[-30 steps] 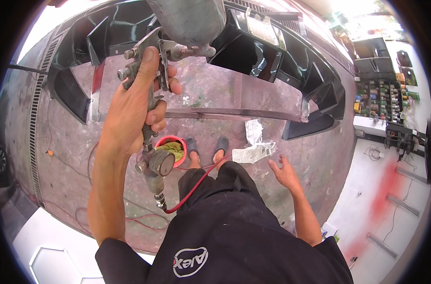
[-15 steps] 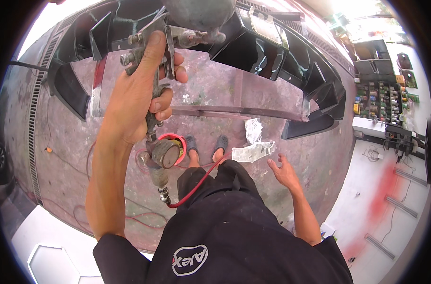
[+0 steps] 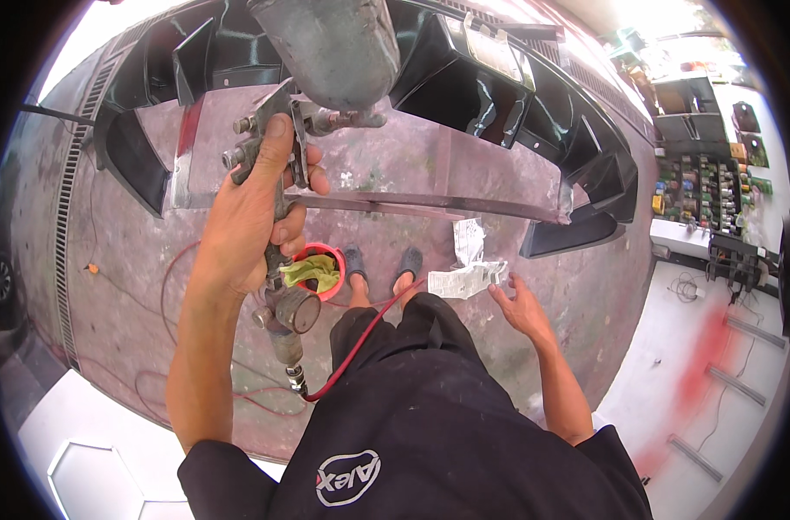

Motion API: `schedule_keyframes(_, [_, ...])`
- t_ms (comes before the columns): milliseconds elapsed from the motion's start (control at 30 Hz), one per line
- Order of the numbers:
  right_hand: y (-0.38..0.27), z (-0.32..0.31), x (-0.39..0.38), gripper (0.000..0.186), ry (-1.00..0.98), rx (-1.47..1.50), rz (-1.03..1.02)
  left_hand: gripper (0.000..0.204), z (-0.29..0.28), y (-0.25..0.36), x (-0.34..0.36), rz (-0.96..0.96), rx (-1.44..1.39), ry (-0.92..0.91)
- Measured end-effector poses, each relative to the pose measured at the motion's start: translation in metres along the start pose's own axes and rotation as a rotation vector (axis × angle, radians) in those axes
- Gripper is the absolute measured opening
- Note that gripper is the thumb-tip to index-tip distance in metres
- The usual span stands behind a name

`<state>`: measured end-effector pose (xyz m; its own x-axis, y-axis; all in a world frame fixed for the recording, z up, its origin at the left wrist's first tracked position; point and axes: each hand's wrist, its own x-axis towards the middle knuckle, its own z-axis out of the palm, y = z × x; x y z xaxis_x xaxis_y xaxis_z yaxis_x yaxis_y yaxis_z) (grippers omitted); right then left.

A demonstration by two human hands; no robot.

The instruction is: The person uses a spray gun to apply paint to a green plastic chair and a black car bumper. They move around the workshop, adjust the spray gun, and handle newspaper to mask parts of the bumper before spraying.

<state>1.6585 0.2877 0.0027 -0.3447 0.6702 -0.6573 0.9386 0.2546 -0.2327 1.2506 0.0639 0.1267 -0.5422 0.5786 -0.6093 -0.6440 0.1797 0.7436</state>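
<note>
My left hand (image 3: 252, 204) is wrapped round a grey metal spray gun (image 3: 274, 169), thumb up along its body. On top of the gun sits a metal paint cup (image 3: 330, 56), partly cut off by the upper picture edge. A round gauge (image 3: 298, 310) and a fitting are below the grip, where a red air hose (image 3: 360, 351) joins. My right hand (image 3: 522, 309) hangs low on the right with fingers apart and nothing held; in the picture it borders some crumpled printed paper (image 3: 464, 279). Beyond the gun stretches a glossy black car bumper (image 3: 434, 78).
A red bucket (image 3: 339, 282) with a yellow-green cloth (image 3: 319, 271) stands on the floor by my feet. The bumper rests around a stand bar (image 3: 395, 206). Hose loops (image 3: 165, 299) lie at left. Shelves of cans (image 3: 703, 191) line the right wall.
The spray gun and my left hand have come down slightly, showing more of the cup and of the cloth in the bucket. My right hand has shifted only a little.
</note>
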Motion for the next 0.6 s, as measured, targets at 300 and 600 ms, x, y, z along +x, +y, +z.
schedule_keyframes(300, [0.009,0.006,-0.005,0.091,-0.016,0.032,0.062,0.064,0.037,0.044,0.002,0.216,-0.017,-0.107])
schedule_keyframes(600, [0.027,0.028,0.007,0.093,-0.007,0.132,0.004,0.06,0.017,0.024,0.0,0.108,-0.002,-0.065])
